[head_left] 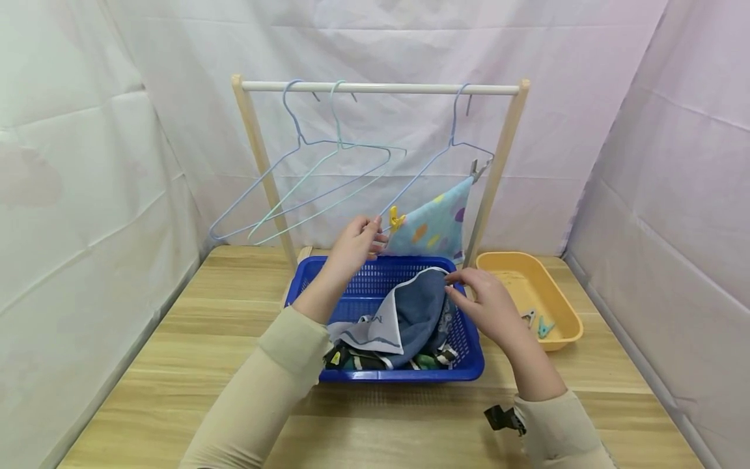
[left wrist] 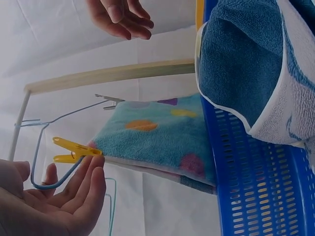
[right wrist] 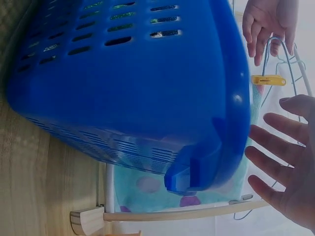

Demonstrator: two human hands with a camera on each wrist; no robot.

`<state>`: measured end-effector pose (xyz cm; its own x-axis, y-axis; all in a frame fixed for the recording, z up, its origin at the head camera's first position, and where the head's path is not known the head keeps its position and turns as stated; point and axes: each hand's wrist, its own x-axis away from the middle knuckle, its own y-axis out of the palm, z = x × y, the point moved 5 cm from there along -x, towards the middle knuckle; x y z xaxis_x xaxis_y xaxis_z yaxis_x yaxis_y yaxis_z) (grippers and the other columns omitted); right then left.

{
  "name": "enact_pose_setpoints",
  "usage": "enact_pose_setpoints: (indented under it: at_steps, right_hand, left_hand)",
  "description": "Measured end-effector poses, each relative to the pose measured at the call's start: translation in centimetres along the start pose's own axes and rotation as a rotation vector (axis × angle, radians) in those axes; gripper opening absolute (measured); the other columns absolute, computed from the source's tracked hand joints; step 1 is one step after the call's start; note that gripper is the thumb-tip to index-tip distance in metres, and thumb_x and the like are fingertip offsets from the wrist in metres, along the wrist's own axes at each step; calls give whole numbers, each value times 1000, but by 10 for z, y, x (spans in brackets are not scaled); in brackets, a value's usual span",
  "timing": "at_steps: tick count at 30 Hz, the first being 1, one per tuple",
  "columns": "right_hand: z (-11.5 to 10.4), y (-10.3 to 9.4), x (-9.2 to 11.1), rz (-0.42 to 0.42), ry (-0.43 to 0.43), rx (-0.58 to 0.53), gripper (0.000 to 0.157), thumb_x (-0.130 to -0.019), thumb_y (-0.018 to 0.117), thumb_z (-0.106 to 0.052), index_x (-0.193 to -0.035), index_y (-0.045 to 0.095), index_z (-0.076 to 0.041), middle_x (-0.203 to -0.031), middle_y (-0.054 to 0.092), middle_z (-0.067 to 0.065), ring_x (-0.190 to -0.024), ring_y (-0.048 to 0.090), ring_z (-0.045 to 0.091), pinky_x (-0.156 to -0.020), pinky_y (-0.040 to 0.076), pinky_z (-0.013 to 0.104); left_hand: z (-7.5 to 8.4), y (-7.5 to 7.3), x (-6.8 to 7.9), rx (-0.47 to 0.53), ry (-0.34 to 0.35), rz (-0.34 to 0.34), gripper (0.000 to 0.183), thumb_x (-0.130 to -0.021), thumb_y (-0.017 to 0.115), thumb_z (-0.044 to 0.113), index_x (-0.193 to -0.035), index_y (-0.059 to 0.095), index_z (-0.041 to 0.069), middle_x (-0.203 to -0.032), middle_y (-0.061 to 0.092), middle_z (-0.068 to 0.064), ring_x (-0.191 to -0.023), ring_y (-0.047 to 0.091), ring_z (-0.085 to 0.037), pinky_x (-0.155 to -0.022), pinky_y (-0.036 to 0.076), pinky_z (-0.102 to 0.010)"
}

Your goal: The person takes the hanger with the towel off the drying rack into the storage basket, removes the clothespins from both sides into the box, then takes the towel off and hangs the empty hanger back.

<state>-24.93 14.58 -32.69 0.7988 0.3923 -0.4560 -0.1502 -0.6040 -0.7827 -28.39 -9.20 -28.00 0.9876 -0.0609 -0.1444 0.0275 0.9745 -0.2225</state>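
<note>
My left hand (head_left: 356, 244) is at the lower left corner of a blue wire hanger (head_left: 416, 178); in the left wrist view its fingers lie loosely beside the corner, near a yellow clothespin (left wrist: 71, 150). That clothespin and a grey clothespin (head_left: 477, 170) hold a light blue spotted towel (head_left: 441, 225) on the hanger. My right hand (head_left: 483, 299) hovers over the right side of a blue basket (head_left: 404, 376), fingers apart, close to a dark blue towel with white trim (head_left: 418, 312). The right wrist view shows nothing in its fingers (right wrist: 275, 147).
Another blue hanger (head_left: 256, 182) and a mint hanger (head_left: 295, 189) hang from the white bar (head_left: 398, 87) at left. Patterned dark cloth (head_left: 426, 360) lies in the basket. A yellow tray (head_left: 556, 296) at right holds a teal clothespin (head_left: 545, 327) and a grey one.
</note>
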Motion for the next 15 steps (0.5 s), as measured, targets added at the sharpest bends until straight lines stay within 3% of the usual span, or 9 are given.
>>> enact_pose_setpoints:
  at_steps: [8, 12, 15]
  right_hand:
    - [0, 1, -1, -6, 13, -6, 21, -96, 64, -20, -109, 69, -4, -106, 68, 8, -99, 60, 29, -85, 48, 49]
    - [-1, 3, -3, -8, 20, 4, 21, -96, 64, -21, -108, 69, -5, -105, 67, 9, -98, 60, 28, -84, 48, 49]
    - [-2, 4, -3, -14, 37, 2, 22, -96, 64, -22, -109, 69, -5, -106, 67, 8, -98, 60, 27, -84, 48, 48]
  left_hand:
    - [2, 4, -2, 26, 35, 2, 34, -108, 32, 27, -104, 48, -3, -103, 64, -22, -95, 64, -41, -83, 51, -45]
    - [2, 5, -3, 82, 18, 38, 29, -109, 29, 24, -94, 43, 3, -97, 63, -21, -96, 62, -44, -84, 51, -47]
    - [2, 4, -3, 147, 9, 77, 28, -109, 29, 23, -91, 41, 4, -92, 62, -19, -94, 63, -42, -81, 52, -42]
